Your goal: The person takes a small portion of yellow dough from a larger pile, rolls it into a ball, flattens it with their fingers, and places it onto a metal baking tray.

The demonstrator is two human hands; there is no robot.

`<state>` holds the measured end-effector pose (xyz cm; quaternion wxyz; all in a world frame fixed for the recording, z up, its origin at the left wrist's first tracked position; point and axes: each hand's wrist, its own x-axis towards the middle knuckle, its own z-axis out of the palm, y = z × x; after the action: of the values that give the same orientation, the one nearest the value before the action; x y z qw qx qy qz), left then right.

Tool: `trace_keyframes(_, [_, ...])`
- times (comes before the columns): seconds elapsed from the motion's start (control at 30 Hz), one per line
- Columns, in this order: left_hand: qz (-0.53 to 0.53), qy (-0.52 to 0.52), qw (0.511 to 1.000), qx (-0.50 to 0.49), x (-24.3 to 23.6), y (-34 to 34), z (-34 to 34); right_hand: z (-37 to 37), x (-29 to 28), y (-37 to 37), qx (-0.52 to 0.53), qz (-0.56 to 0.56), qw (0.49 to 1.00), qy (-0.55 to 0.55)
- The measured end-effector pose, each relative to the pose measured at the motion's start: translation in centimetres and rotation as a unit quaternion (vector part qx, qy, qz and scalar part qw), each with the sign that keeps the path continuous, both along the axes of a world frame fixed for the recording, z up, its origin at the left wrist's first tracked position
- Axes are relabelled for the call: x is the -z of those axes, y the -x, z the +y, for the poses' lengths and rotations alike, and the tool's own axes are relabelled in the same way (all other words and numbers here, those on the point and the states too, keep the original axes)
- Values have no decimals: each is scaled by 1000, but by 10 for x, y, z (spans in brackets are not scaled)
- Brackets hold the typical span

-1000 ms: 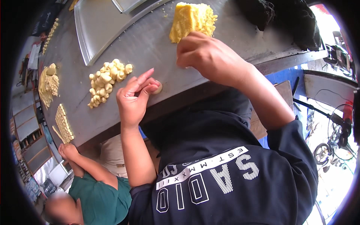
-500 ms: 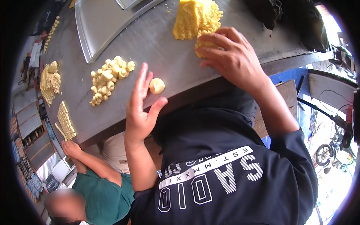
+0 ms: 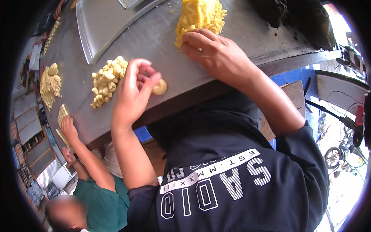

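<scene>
Grey tabletop (image 3: 158, 44) near blue tiles (image 3: 286, 80): my left hand (image 3: 133, 91) loosely parted, right hand (image 3: 216, 56) at yellow mass (image 3: 199, 17), grip indiscernible.

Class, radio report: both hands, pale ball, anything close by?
Right hand at yellow mound, grip unclear. Left hand loosely curled by pale ball. Piled pieces just left.

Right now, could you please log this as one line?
left hand: loosely curled beside pale ball; right hand: at near edge of yellow block; small dough pieces: heaped left of left hand
</scene>
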<state>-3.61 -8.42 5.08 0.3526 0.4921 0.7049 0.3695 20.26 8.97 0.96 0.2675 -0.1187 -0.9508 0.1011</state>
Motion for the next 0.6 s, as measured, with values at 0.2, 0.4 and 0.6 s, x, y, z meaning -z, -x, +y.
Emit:
trace_keyframes(0.2, [476,12,878,45,8,-24,30,7,-37,-10,-25,-78,994,73])
trace_keyframes(0.4, [515,15,856,38,9,-41,22,3,-23,-37,23,-16,995,98])
trace_keyframes(0.6, [199,-100,974,43,16,7,-39,-7,-29,-33,37,34,989,139])
